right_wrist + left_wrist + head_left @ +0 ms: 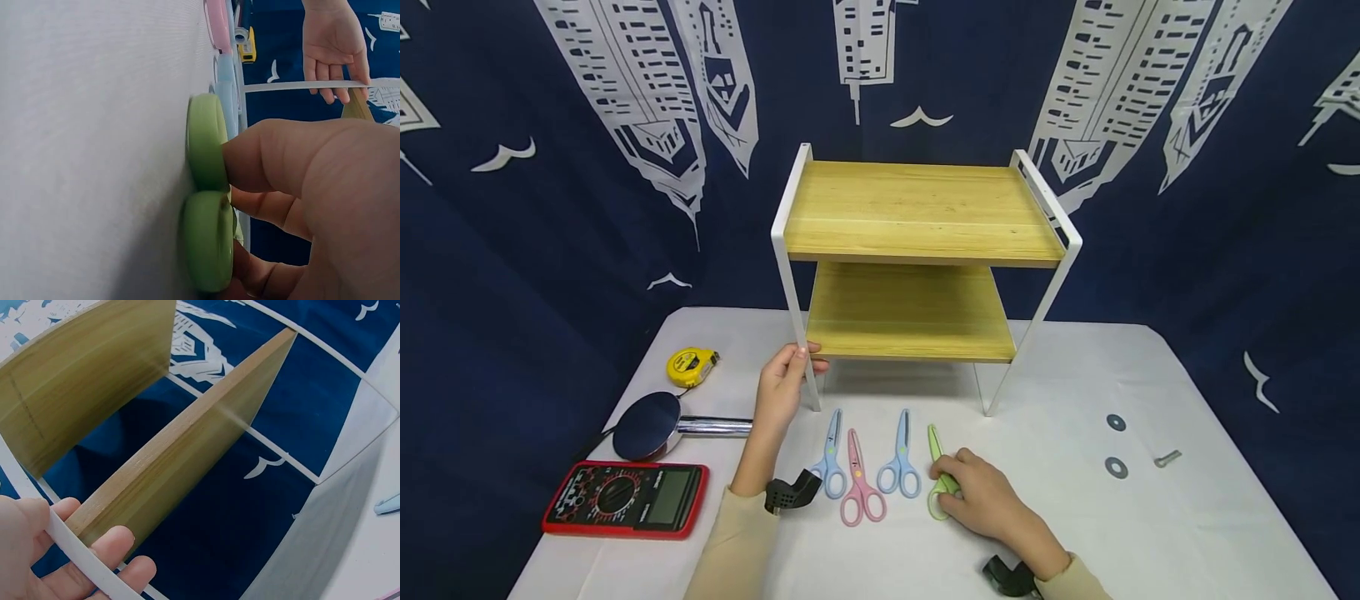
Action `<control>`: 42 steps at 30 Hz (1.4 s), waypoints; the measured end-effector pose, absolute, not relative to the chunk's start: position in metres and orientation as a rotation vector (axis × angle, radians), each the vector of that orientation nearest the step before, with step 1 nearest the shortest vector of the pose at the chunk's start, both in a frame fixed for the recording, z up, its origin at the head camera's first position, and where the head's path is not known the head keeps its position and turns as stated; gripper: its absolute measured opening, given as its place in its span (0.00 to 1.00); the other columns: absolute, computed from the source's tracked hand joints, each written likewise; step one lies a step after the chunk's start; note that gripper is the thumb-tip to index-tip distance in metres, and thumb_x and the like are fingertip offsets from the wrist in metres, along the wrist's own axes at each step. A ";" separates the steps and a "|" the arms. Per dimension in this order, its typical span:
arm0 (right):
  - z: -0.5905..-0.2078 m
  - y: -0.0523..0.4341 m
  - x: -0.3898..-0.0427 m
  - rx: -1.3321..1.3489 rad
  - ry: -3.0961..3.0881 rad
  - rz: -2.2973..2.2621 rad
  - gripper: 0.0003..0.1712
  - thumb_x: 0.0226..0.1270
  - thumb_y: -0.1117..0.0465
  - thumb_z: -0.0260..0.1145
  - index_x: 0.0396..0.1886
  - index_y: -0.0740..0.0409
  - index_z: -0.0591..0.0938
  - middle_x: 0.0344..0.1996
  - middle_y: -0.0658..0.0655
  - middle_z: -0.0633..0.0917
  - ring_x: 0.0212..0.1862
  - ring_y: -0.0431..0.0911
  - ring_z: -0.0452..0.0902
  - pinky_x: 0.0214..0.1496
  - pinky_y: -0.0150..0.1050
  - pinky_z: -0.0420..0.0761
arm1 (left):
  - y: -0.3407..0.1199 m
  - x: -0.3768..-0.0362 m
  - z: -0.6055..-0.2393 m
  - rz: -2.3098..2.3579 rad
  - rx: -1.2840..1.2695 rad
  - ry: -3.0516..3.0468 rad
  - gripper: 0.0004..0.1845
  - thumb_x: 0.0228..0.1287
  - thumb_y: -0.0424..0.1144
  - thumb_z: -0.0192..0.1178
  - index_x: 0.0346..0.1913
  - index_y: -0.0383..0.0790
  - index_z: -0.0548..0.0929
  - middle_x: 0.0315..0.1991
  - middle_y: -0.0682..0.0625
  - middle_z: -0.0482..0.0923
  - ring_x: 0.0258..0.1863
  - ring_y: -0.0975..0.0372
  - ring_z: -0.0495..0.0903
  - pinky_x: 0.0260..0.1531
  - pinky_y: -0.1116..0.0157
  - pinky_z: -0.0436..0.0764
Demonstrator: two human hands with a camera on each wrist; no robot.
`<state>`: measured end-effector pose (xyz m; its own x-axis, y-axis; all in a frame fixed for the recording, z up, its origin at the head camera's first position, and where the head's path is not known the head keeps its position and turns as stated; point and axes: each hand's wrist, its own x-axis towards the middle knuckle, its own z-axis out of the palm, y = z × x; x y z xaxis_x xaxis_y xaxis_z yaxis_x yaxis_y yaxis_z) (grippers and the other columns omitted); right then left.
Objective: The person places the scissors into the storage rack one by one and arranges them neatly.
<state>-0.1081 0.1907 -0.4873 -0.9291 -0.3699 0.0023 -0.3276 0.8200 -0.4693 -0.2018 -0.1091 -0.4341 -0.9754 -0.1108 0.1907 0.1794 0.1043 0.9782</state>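
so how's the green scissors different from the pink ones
The green scissors are green and held at the handles by the right hand; the pink scissors are pink and untouched. Green lies rightmost in the row, pink second from left. Both lie flat on the table, blades closed, pointing toward the shelf.

Bright, even light, soft shadows.
Curtain bends around the shelf (917, 250); wrist close-ups blur; tabletop (1075, 517) glare mild.

We wear pale beige long sleeves on both arms, and a black perforated camera mount sits at each wrist; our left hand (781, 390) and right hand (981, 497) are bare.
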 end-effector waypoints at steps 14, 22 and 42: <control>-0.485 0.196 -0.111 -0.559 2.851 -0.840 0.14 0.51 0.66 0.71 0.39 0.50 0.84 0.27 0.45 0.73 0.29 0.36 0.63 0.31 0.30 0.65 | -0.110 -0.201 -0.433 -1.990 -0.085 -2.141 0.18 0.82 0.38 0.45 0.53 0.28 0.81 0.37 0.35 0.88 0.36 0.73 0.85 0.47 0.65 0.77; -0.482 0.206 -0.114 -0.579 2.653 -1.015 0.16 0.51 0.71 0.69 0.41 0.54 0.81 0.26 0.47 0.70 0.29 0.36 0.63 0.33 0.31 0.65 | -0.110 -0.200 -0.434 -2.005 -0.086 -2.146 0.18 0.83 0.39 0.45 0.53 0.28 0.81 0.40 0.31 0.87 0.36 0.74 0.84 0.48 0.65 0.77; -0.355 0.179 -0.137 -1.043 2.339 -1.402 0.12 0.62 0.73 0.69 0.46 0.65 0.86 0.37 0.59 0.88 0.30 0.34 0.71 0.29 0.30 0.73 | -0.108 -0.202 -0.435 -2.005 -0.061 -2.119 0.17 0.82 0.38 0.46 0.52 0.28 0.82 0.35 0.38 0.89 0.35 0.72 0.85 0.43 0.64 0.73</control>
